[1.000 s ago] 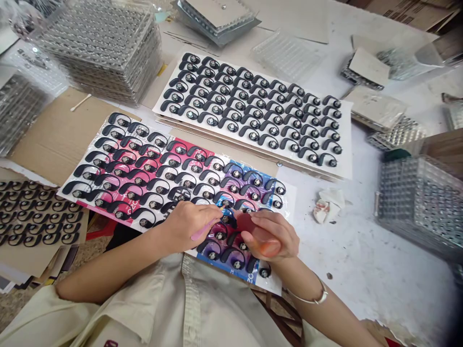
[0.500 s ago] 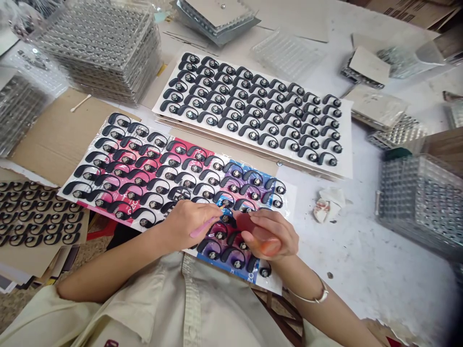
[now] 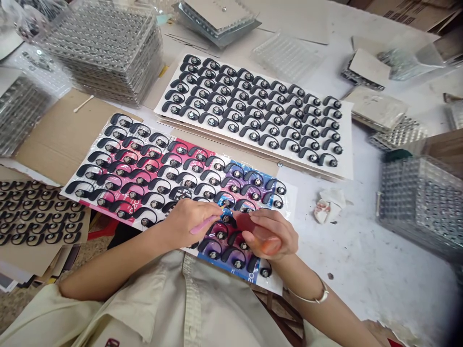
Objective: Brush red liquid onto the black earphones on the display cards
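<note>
A pink and blue card (image 3: 108, 200) in front of me carries several black ear-hook earpieces (image 3: 170, 159) in rows. My left hand (image 3: 190, 222) is closed on a thin pink stick (image 3: 202, 225), its tip at an earpiece near the card's lower middle. My right hand (image 3: 269, 234) is closed around a small red and orange container (image 3: 265, 243), resting on the card right beside the left hand. The fingertips of both hands almost meet over the same earpiece.
A white card (image 3: 345, 144) with several more earpieces lies behind. Stacks of clear blister trays (image 3: 101, 48) stand at the back left and at the right (image 3: 419, 202). A crumpled tissue (image 3: 327, 205) lies right of the card. Another sheet of earpieces (image 3: 32, 212) lies at the left.
</note>
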Available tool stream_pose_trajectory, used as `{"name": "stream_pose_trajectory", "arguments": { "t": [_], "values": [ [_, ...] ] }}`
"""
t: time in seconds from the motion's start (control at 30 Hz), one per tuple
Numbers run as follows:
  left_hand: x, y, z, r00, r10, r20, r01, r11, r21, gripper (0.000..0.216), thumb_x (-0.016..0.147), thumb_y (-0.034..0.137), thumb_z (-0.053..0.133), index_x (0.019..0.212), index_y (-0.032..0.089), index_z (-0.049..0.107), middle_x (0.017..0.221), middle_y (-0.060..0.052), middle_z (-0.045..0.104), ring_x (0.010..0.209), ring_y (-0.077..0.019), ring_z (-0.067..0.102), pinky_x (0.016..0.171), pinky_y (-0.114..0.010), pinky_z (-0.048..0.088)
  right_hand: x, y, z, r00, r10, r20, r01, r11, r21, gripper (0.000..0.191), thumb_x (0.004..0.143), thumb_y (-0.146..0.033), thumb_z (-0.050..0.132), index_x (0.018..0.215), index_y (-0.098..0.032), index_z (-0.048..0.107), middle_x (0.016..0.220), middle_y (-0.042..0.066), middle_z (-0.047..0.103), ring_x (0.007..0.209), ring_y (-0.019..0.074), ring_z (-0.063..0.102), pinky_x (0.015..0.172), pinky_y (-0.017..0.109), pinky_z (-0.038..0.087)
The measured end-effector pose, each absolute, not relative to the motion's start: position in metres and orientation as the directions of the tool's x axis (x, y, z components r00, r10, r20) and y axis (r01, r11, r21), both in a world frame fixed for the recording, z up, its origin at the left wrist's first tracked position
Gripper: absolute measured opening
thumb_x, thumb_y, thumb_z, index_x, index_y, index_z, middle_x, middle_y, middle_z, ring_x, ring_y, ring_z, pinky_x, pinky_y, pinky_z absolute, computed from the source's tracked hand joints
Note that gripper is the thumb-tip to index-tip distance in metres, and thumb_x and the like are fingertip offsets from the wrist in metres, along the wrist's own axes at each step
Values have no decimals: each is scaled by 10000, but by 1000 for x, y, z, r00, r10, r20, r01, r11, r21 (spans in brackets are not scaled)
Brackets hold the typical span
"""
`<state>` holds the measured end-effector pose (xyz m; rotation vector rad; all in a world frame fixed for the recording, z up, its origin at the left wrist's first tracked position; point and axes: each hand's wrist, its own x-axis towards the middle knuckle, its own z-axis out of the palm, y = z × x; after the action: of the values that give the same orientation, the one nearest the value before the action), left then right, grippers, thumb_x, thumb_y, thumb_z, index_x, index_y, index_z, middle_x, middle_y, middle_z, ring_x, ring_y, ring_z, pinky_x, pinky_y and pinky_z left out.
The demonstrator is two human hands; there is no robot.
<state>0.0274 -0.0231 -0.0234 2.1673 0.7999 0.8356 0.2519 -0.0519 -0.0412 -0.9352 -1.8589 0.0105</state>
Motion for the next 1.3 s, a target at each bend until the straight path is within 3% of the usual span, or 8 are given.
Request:
{"name": "stream_pose_trajectory", "arguments": {
  "t": [0.33, 0.63, 1.3],
  "values": [
    [27, -24, -19, 565, 764, 312, 281, -533, 798, 149, 897, 134, 540, 942, 144, 682, 928, -52, 746, 828, -144, 722, 746, -199, 573, 248, -48, -36, -206, 587, 783, 568, 723, -392, 258, 779, -320, 671, 959, -151, 599, 725, 55, 648, 617, 158, 647, 473, 249, 554],
    [12, -19, -18, 378, 835, 399, 304, -520, 799, 99, 830, 123, 651, 910, 158, 697, 901, -33, 753, 820, -147, 727, 750, -183, 579, 247, -48, -38, -232, 565, 792, 577, 735, -356, 269, 794, -339, 664, 951, -130, 599, 723, 73, 653, 632, 163, 651, 497, 250, 564],
    [7, -24, -24, 381, 827, 414, 324, -539, 778, 135, 822, 109, 654, 935, 171, 695, 902, -25, 753, 825, -148, 727, 747, -190, 586, 247, -50, -44, -344, 482, 806, 591, 778, -213, 324, 778, -396, 690, 985, -165, 598, 737, 54, 664, 652, 149, 651, 502, 249, 563]
  ]
}}
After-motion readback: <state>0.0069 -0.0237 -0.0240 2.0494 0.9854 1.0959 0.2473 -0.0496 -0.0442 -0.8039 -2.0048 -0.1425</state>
